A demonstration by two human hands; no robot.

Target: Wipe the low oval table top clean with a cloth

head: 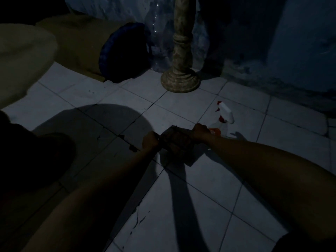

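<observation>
Here the cloth (pixel 177 142), a dark patterned piece, is stretched in the air between both hands above the pale tiled floor (pixel 209 206). The left hand (pixel 150 140) grips the cloth's left edge with fingers closed around it; the right hand (pixel 200 131) pinches its upper right corner, also closed on the fabric. Just beyond the cloth to the right, close to the right hand, a clear spray bottle (pixel 224 115) with a white and red trigger head stands on the floor. Farther past the cloth, a turned stone-coloured pedestal (pixel 181 70) rises from a round base near the blue wall. Up and left of the cloth lies a brown cushion (pixel 78 46) with a dark blue round one (pixel 123 51) against it. The low oval tabletop cannot be made out in this dim view.
</observation>
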